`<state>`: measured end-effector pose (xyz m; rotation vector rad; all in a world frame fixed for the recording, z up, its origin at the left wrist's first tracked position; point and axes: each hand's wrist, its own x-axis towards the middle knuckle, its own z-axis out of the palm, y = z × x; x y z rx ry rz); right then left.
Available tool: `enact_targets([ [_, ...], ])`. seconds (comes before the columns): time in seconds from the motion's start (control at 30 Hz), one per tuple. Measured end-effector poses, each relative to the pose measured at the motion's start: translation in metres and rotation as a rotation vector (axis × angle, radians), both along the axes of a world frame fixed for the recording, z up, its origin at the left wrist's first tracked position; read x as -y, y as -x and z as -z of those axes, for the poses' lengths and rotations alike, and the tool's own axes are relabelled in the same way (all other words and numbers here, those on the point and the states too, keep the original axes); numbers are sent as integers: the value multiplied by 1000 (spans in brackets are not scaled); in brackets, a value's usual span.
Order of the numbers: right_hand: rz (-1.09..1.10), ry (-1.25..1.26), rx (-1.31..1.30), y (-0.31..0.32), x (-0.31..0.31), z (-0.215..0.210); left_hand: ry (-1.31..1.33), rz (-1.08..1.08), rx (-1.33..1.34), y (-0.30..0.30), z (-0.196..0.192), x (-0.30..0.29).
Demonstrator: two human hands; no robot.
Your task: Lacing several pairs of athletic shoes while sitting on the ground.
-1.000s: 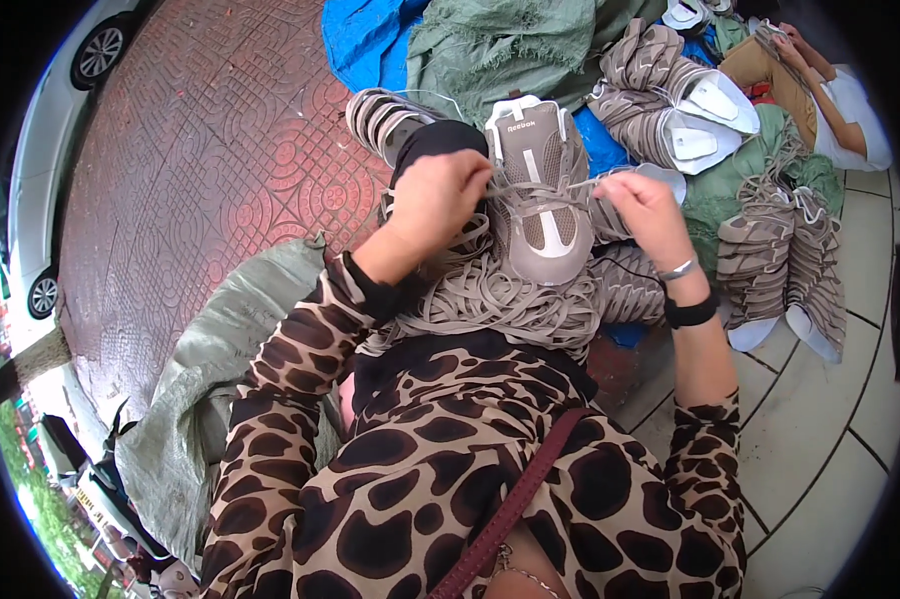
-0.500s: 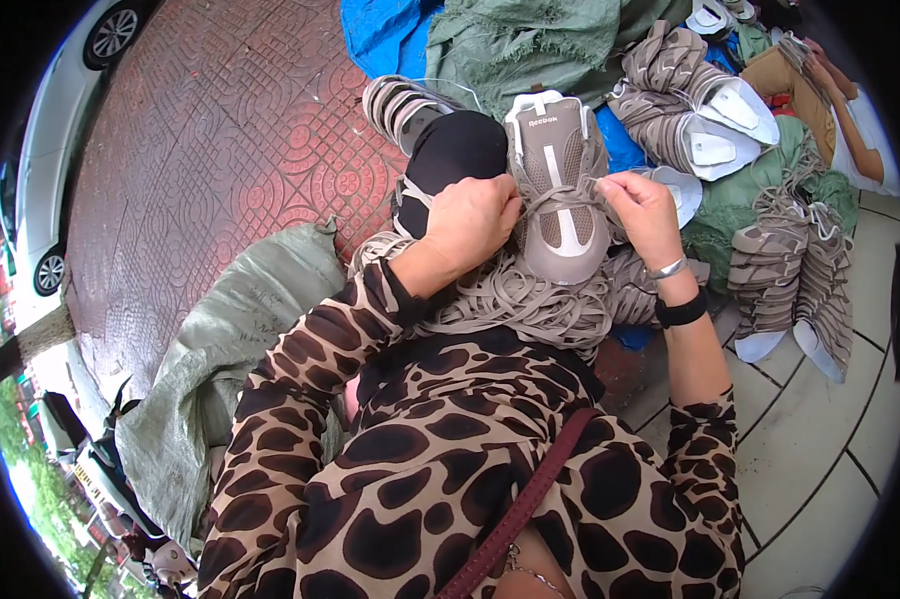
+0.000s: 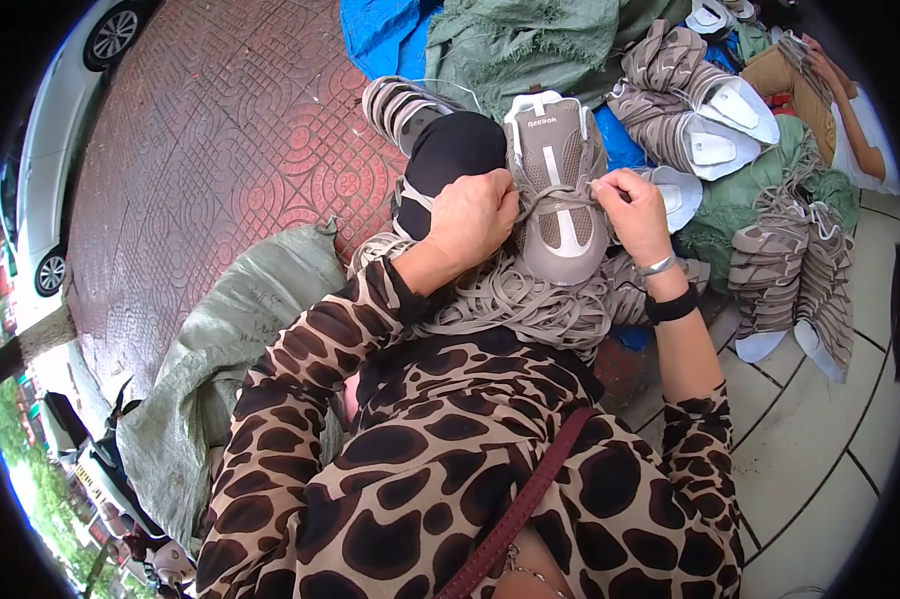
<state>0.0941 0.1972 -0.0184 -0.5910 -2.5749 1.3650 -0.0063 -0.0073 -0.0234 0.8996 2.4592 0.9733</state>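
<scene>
A taupe-and-white shoe upper (image 3: 556, 232) lies on my lap, its tongue pointing away from me and its rounded toe end nearest me. A taupe shoelace (image 3: 560, 194) runs across it. My left hand (image 3: 473, 217) is closed at the upper's left edge, gripping the lace's left side; its fingertips are partly hidden. At the right edge my right hand (image 3: 634, 210) pinches the lace between thumb and fingers. Beneath the upper lies a tangled heap of loose taupe laces (image 3: 530, 309). A black rounded cover (image 3: 457, 150), seemingly over my knee, is beside my left hand.
Stacked shoe uppers (image 3: 670, 115) lie at the upper right, with more stacks (image 3: 774, 260) on the tiles. Green sacking (image 3: 520, 50) spreads ahead; a grey-green sack (image 3: 240, 309) rests at left. Another person's arm (image 3: 862, 145) shows at far right. A white car (image 3: 56, 140) stands far left.
My right hand has shifted slightly left and its fingers have curled in more at the upper's edge. My left hand has hardly moved.
</scene>
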Motion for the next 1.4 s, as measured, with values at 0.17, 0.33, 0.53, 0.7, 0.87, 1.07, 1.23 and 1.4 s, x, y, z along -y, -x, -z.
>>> enact_targets([
  [0.17,-52,-486,-158,8,18,1,14,-5,-20,-2,-1,-1],
  [0.33,41,215,113,8,1,17,16,-3,-10,-3,-2,0],
  [0.53,128,471,139,7,7,12,9,-7,-30,-5,2,0],
  [0.7,142,553,120,4,6,17,13,-5,-13,-6,1,0],
  [0.87,167,479,73,5,11,16,19,-6,-47,-7,-1,-2],
  [1.07,28,134,86,7,7,13,33,77,-167,-10,9,-13],
  [1.23,-379,-473,9,14,-20,-18,236,465,-588,10,-16,-13],
  [1.4,-843,-524,-128,40,-47,-39,-46,556,-563,41,-18,-13],
])
